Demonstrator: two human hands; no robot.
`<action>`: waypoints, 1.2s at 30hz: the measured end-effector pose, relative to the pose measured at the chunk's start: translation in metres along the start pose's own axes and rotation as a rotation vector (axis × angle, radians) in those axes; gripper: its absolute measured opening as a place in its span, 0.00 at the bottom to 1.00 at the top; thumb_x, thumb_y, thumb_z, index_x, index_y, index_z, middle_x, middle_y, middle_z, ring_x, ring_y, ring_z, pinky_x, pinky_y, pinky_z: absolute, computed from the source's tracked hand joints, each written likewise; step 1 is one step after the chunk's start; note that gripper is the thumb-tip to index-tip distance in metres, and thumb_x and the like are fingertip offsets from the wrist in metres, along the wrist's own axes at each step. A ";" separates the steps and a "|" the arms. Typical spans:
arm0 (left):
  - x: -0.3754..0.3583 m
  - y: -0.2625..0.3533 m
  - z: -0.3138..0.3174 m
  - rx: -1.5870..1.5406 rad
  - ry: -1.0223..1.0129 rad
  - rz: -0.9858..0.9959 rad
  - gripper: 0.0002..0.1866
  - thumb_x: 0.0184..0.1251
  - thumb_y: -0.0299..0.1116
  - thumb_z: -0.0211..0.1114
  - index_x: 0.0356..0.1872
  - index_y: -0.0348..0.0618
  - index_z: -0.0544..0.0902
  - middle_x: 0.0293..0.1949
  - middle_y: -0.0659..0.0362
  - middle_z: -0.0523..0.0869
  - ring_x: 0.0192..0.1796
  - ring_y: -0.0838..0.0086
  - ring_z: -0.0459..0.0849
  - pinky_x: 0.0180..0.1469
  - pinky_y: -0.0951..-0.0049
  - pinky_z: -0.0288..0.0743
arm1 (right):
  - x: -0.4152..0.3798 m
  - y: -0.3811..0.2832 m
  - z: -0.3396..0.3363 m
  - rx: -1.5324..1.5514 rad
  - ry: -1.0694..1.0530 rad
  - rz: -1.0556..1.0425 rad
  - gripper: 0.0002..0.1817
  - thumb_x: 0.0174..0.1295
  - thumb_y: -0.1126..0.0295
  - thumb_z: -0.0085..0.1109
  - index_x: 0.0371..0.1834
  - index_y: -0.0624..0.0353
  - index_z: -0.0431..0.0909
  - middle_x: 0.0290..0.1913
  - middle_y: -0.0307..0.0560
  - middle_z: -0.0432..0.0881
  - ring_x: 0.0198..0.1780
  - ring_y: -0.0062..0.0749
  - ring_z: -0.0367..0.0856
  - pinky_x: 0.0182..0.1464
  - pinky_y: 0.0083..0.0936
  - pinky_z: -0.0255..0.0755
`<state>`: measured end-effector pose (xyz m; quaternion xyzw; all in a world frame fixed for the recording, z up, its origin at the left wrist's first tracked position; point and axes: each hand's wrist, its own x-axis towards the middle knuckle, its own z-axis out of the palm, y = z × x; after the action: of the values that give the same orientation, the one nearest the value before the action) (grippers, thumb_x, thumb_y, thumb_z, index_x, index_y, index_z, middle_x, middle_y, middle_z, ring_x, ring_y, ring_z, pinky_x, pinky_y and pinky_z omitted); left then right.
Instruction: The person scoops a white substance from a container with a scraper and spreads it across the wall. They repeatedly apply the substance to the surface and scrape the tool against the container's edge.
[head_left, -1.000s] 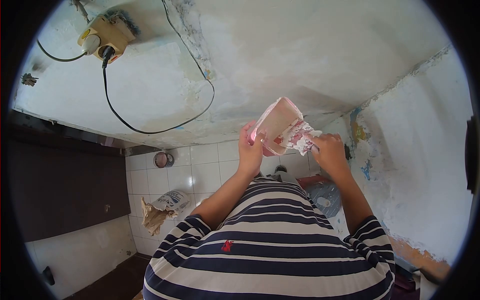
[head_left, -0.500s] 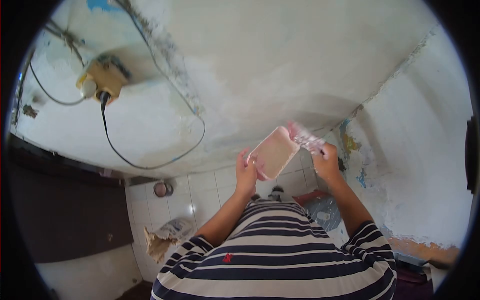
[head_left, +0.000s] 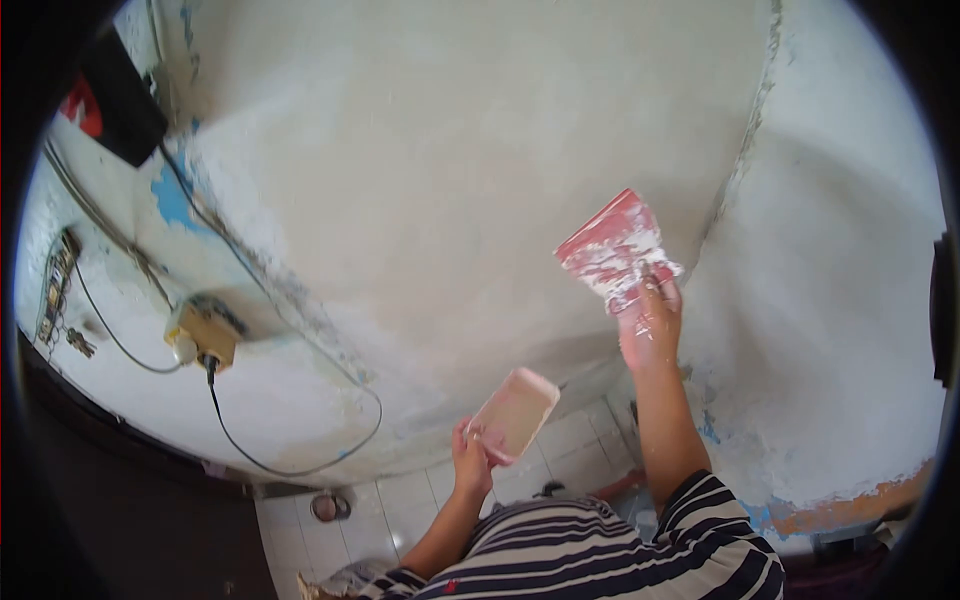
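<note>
My left hand is closed on the near end of a shallow pink tray, thumb over its rim, with pale residue inside. Raised in front of the wall, my right hand grips a red putty knife. Its wide blade is smeared with white putty and points up and left, overlapping the wall in this view. White flecks stick to the fingers of that hand.
A yellowish socket box with a black plug and a looping cable is on the left wall. A small round tin stands on the tiled floor. Dark furniture fills the lower left; another wall rises at right.
My right hand has lifted the putty knife away from the tray, up toward the wall. The camera has tilted upward, so the tray and my left hand appear lower.
</note>
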<state>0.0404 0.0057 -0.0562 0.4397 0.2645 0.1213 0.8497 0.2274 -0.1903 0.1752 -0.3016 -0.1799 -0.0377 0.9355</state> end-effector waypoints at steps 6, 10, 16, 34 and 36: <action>-0.003 0.006 -0.012 -0.163 -0.173 -0.037 0.18 0.84 0.43 0.41 0.66 0.49 0.63 0.60 0.50 0.77 0.54 0.56 0.85 0.43 0.53 0.88 | 0.107 -0.083 0.055 -0.873 -0.001 -0.827 0.18 0.70 0.80 0.53 0.62 0.67 0.77 0.50 0.48 0.87 0.50 0.27 0.84 0.53 0.22 0.77; -0.010 0.010 -0.014 -0.088 -0.160 -0.040 0.17 0.85 0.42 0.38 0.65 0.49 0.64 0.61 0.49 0.77 0.55 0.55 0.85 0.44 0.52 0.88 | 0.164 -0.120 0.116 -1.284 -0.089 -1.296 0.28 0.59 0.86 0.56 0.66 0.61 0.75 0.64 0.54 0.81 0.61 0.46 0.83 0.62 0.32 0.77; 0.000 -0.009 -0.018 -0.081 -0.159 -0.033 0.17 0.84 0.42 0.39 0.64 0.46 0.63 0.61 0.48 0.76 0.55 0.54 0.84 0.43 0.51 0.89 | 0.245 -0.128 0.146 -1.481 -0.102 -1.501 0.31 0.56 0.83 0.56 0.68 0.60 0.72 0.70 0.54 0.75 0.69 0.50 0.74 0.71 0.40 0.68; -0.002 -0.010 0.027 0.087 -0.008 -0.070 0.17 0.83 0.40 0.40 0.65 0.46 0.62 0.61 0.47 0.76 0.57 0.52 0.83 0.47 0.47 0.88 | 0.246 -0.126 0.136 -1.454 -0.128 -1.499 0.32 0.57 0.85 0.52 0.70 0.65 0.69 0.68 0.64 0.74 0.68 0.58 0.74 0.71 0.43 0.68; -0.001 -0.017 0.023 0.007 0.003 -0.048 0.18 0.82 0.41 0.44 0.65 0.46 0.62 0.59 0.48 0.77 0.54 0.54 0.85 0.43 0.50 0.88 | 0.256 -0.102 0.124 -1.540 -0.168 -1.383 0.31 0.60 0.81 0.51 0.72 0.65 0.67 0.68 0.65 0.74 0.66 0.58 0.76 0.69 0.43 0.70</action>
<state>0.0517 -0.0205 -0.0592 0.4360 0.2767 0.1004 0.8505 0.4087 -0.1916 0.4168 -0.6503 -0.3057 -0.6498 0.2480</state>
